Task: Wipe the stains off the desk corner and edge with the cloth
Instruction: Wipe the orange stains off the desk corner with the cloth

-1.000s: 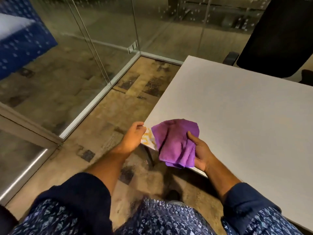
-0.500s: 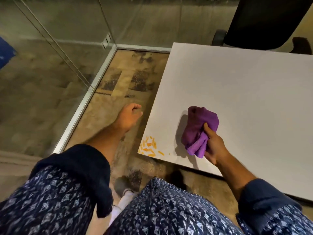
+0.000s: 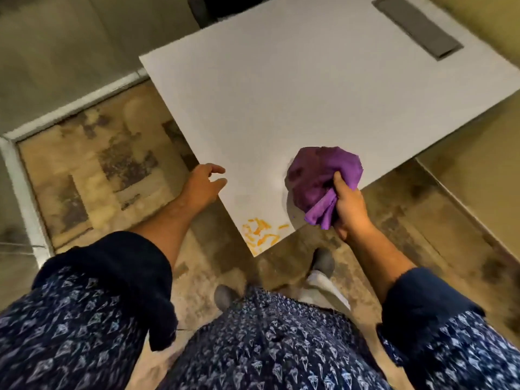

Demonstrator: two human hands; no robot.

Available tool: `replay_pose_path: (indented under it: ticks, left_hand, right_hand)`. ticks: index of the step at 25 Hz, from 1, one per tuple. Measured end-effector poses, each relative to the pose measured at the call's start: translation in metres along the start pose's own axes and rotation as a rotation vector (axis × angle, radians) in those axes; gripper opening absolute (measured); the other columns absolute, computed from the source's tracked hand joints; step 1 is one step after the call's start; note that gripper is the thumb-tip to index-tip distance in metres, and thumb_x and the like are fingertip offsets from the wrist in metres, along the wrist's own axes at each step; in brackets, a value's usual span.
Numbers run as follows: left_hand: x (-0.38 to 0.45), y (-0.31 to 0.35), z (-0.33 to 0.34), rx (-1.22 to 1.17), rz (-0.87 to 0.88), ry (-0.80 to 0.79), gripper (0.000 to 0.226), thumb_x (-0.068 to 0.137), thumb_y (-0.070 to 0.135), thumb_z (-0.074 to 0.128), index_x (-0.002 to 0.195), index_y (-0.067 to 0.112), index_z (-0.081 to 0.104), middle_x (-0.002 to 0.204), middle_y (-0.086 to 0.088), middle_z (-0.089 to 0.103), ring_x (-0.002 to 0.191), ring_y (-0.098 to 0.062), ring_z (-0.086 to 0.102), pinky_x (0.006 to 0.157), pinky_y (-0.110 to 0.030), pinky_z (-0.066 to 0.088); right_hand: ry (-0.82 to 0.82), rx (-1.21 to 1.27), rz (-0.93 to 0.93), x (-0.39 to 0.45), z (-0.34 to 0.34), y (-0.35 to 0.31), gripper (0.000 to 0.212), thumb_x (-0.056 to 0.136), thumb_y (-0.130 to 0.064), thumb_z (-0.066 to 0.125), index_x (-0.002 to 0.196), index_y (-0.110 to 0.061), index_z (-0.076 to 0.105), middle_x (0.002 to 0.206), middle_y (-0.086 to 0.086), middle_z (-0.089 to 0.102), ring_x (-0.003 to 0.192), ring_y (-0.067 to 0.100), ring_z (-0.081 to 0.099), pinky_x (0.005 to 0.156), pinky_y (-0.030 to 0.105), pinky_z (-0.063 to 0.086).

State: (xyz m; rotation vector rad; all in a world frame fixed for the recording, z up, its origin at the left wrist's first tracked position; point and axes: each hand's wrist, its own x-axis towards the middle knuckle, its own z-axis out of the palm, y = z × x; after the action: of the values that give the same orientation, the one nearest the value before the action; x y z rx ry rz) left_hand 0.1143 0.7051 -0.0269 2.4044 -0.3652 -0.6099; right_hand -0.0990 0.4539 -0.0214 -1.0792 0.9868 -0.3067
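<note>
A white desk (image 3: 295, 88) fills the upper middle, with its near corner pointing toward me. Orange stains (image 3: 260, 232) mark that corner. My right hand (image 3: 350, 209) grips a bunched purple cloth (image 3: 318, 178), held just above the desk near its right edge, a little up and right of the stains. My left hand (image 3: 204, 184) hovers at the desk's left edge, fingers spread and holding nothing; I cannot tell whether it touches the edge.
A grey cable flap (image 3: 416, 26) sits in the desk's far right part. A dark chair base (image 3: 202, 7) stands beyond the far edge. A glass partition frame (image 3: 25, 175) runs along the floor at left. My feet (image 3: 322, 263) stand on mottled carpet below the corner.
My view has swung so the desk corner points at me. The cloth moved off the stains, uncovering them, then right toward the desk's edge. My left hand let go of the corner and opened.
</note>
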Motion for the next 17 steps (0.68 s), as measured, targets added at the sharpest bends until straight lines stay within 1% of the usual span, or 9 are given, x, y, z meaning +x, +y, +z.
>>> replay_pose_path:
  ticks: [1, 2, 4, 6, 7, 10, 12, 15, 17]
  left_hand:
    - [-0.001, -0.003, -0.002, 0.011, 0.016, -0.040, 0.030, 0.098, 0.019, 0.072, 0.127, 0.016, 0.071, 0.137, -0.022, 0.061, 0.126, -0.041, 0.063, 0.096, -0.043, 0.057]
    - [-0.003, -0.004, -0.003, 0.025, 0.021, -0.076, 0.029, 0.096, 0.021, 0.074, 0.125, 0.018, 0.072, 0.134, -0.025, 0.063, 0.122, -0.044, 0.065, 0.100, -0.047, 0.056]
    - [-0.007, -0.004, -0.003, 0.058, 0.043, -0.114, 0.029, 0.093, 0.025, 0.076, 0.122, 0.024, 0.072, 0.131, -0.024, 0.065, 0.113, -0.045, 0.069, 0.097, -0.047, 0.059]
    - [-0.009, -0.001, -0.001, 0.072, 0.097, -0.122, 0.032, 0.093, 0.025, 0.074, 0.124, 0.024, 0.070, 0.136, -0.018, 0.062, 0.107, -0.045, 0.071, 0.089, -0.043, 0.060]
    - [-0.009, -0.002, 0.001, 0.084, 0.123, -0.114, 0.033, 0.094, 0.024, 0.074, 0.126, 0.022, 0.070, 0.141, -0.014, 0.058, 0.109, -0.042, 0.071, 0.090, -0.043, 0.060]
    - [-0.012, -0.005, 0.005, 0.136, 0.163, -0.098, 0.034, 0.096, 0.021, 0.072, 0.130, 0.019, 0.069, 0.148, -0.009, 0.052, 0.124, -0.031, 0.064, 0.105, -0.044, 0.055]
    - [-0.020, -0.013, 0.008, 0.143, 0.172, -0.094, 0.034, 0.095, 0.022, 0.071, 0.129, 0.020, 0.070, 0.146, -0.008, 0.053, 0.119, -0.033, 0.066, 0.104, -0.047, 0.056]
    - [-0.036, -0.030, 0.015, 0.189, 0.182, -0.104, 0.033, 0.093, 0.022, 0.072, 0.127, 0.021, 0.072, 0.138, -0.007, 0.061, 0.111, -0.025, 0.067, 0.096, -0.034, 0.053]
    - [-0.042, -0.042, 0.020, 0.225, 0.206, -0.112, 0.034, 0.090, 0.020, 0.074, 0.124, 0.018, 0.074, 0.130, -0.011, 0.067, 0.114, -0.027, 0.068, 0.097, -0.035, 0.053]
  right_hand:
    - [0.060, 0.026, -0.029, -0.014, 0.001, 0.004, 0.017, 0.108, -0.037, 0.056, 0.111, -0.026, 0.068, 0.117, -0.001, 0.075, 0.109, 0.010, 0.073, 0.110, 0.041, 0.053]
    - [0.106, 0.037, -0.045, -0.027, 0.001, 0.006, 0.016, 0.108, -0.036, 0.055, 0.108, -0.028, 0.068, 0.116, -0.003, 0.075, 0.107, 0.008, 0.073, 0.109, 0.040, 0.053]
    - [0.150, 0.033, -0.056, -0.046, 0.000, 0.012, 0.014, 0.108, -0.035, 0.054, 0.107, -0.029, 0.067, 0.115, -0.004, 0.074, 0.107, 0.008, 0.072, 0.107, 0.038, 0.054]
    - [0.198, 0.022, -0.077, -0.059, -0.001, 0.017, 0.013, 0.108, -0.036, 0.053, 0.105, -0.032, 0.065, 0.113, -0.005, 0.072, 0.109, 0.011, 0.070, 0.105, 0.039, 0.055]
    - [0.225, 0.013, -0.091, -0.062, -0.001, 0.021, 0.013, 0.108, -0.037, 0.054, 0.102, -0.032, 0.065, 0.111, -0.007, 0.072, 0.108, 0.010, 0.069, 0.105, 0.039, 0.054]
    - [0.296, -0.016, -0.153, -0.069, -0.001, 0.030, 0.015, 0.108, -0.035, 0.054, 0.097, -0.033, 0.065, 0.105, -0.010, 0.071, 0.104, 0.006, 0.068, 0.105, 0.039, 0.055]
    - [0.326, 0.003, -0.169, -0.077, -0.001, 0.037, 0.014, 0.107, -0.035, 0.054, 0.098, -0.034, 0.065, 0.105, -0.012, 0.072, 0.103, 0.004, 0.069, 0.106, 0.039, 0.056]
    - [0.360, 0.129, -0.186, -0.095, -0.010, 0.050, 0.013, 0.107, -0.038, 0.054, 0.102, -0.032, 0.066, 0.107, -0.010, 0.074, 0.102, 0.004, 0.072, 0.106, 0.039, 0.057]
    - [0.335, 0.256, -0.156, -0.105, -0.017, 0.059, 0.016, 0.107, -0.039, 0.055, 0.110, -0.028, 0.066, 0.109, -0.005, 0.076, 0.102, 0.008, 0.074, 0.103, 0.039, 0.058]
